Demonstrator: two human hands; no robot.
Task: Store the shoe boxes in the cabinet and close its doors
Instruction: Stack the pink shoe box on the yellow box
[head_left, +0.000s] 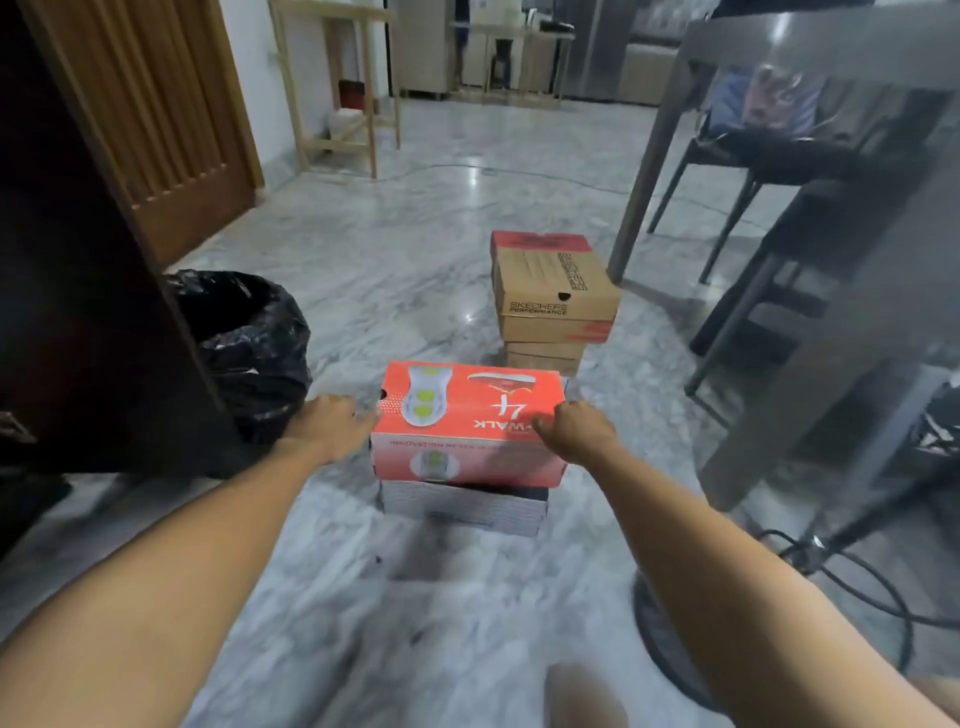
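Note:
A red shoe box (467, 415) lies on top of a grey-white shoe box (462, 506) on the marble floor in front of me. My left hand (332, 421) touches the red box's left end, fingers reaching round it. My right hand (576, 431) grips the box's right near corner, thumb on the lid. Behind stands a second stack: a brown cardboard shoe box (550, 291) with a red end, on top of another brown box (543, 356). A dark wooden cabinet panel (78, 291) rises at the left.
A bin lined with a black bag (249, 348) stands between the cabinet and the boxes. At the right are a grey table (810, 57), dark chairs (769, 156) and black cables (852, 587) on the floor. A ribbed wooden door (171, 119) is at back left.

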